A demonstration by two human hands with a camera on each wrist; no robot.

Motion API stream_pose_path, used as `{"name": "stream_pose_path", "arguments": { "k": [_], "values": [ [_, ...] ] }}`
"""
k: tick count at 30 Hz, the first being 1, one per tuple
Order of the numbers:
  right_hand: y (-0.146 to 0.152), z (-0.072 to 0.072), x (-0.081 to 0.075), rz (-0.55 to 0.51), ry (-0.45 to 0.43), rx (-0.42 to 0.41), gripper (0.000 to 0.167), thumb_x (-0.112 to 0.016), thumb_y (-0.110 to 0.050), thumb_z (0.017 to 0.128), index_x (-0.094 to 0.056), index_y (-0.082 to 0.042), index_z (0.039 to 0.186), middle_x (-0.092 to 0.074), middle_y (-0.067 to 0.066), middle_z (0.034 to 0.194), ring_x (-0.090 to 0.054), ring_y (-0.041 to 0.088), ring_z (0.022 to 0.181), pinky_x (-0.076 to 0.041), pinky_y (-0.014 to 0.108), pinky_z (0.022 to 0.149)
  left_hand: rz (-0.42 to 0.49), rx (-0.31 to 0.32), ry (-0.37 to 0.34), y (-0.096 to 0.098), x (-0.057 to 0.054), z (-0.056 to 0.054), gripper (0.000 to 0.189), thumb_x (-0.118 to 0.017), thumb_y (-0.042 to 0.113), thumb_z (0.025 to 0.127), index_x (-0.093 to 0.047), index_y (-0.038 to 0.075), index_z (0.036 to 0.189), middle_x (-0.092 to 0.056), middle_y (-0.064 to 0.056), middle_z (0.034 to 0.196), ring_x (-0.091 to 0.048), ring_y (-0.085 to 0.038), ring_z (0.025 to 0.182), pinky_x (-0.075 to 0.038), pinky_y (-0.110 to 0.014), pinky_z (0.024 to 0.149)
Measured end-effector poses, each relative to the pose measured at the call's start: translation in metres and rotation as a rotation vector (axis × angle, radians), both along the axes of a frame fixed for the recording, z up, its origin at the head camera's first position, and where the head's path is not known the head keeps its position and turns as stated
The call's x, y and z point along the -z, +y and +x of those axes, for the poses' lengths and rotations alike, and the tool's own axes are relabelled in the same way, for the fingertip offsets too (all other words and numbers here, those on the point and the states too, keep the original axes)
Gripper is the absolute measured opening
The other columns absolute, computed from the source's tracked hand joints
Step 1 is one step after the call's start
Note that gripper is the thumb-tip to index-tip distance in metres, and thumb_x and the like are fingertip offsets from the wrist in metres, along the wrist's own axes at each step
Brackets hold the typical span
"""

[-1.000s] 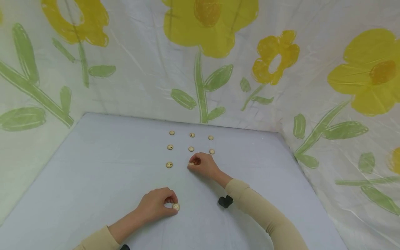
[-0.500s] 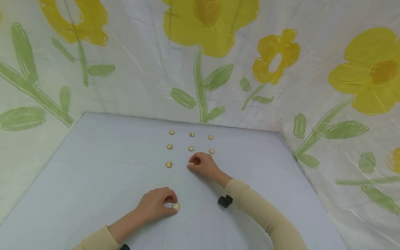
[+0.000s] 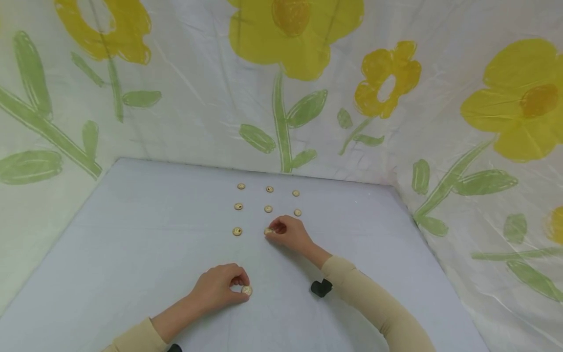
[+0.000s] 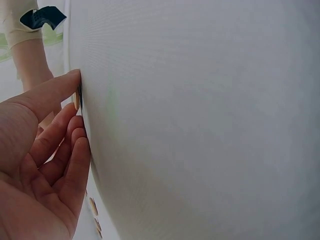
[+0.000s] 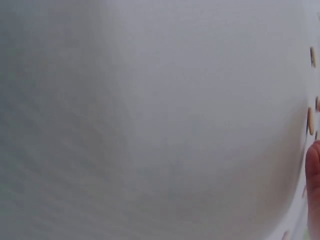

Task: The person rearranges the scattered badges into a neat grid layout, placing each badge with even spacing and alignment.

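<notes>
In the head view, my left hand pinches a small round wooden disc between thumb and fingers, low over the table near its front. The left wrist view shows that disc edge-on between the thumb and a finger. Farther forward, my right hand has its thumb and fingers around another wooden disc at table level; part of its face shows. To its left lies a disc with a dark mark. Only the thumb of the right hand shows in the right wrist view.
Several more wooden discs lie beyond the hands, in a back row and a middle row. The pale cloth-covered table meets a flower-printed curtain at the back and sides. Black bands hang at the wrists.
My right hand has shifted slightly right and back, so more of the disc at its fingertips shows. The left hand and its disc stay nearly still.
</notes>
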State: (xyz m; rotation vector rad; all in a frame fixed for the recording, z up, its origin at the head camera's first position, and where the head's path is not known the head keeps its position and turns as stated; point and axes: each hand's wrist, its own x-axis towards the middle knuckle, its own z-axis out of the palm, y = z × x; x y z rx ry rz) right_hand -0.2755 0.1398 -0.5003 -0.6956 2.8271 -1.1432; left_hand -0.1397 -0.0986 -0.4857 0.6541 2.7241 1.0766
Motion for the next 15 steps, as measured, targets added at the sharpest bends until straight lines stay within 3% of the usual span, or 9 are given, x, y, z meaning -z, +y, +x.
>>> {"name": "stream_pose_path", "arguments": {
  "k": [15],
  "values": [
    [0.014, 0.027, -0.004, -0.130, -0.022, 0.047, 0.019, -0.079, -0.018, 0.082, -0.071, -0.010, 0.096, -0.065, -0.003, 0.086, -0.060, 0.009, 0.079, -0.051, 0.025, 0.073, -0.018, -0.004, 0.002, 0.002, 0.000, 0.000, 0.020, -0.082, 0.030, 0.075, -0.065, 0.027, 0.084, -0.054, 0.016, 0.077, -0.048, -0.003, 0.071, -0.040, -0.026, 0.063]
  ]
}}
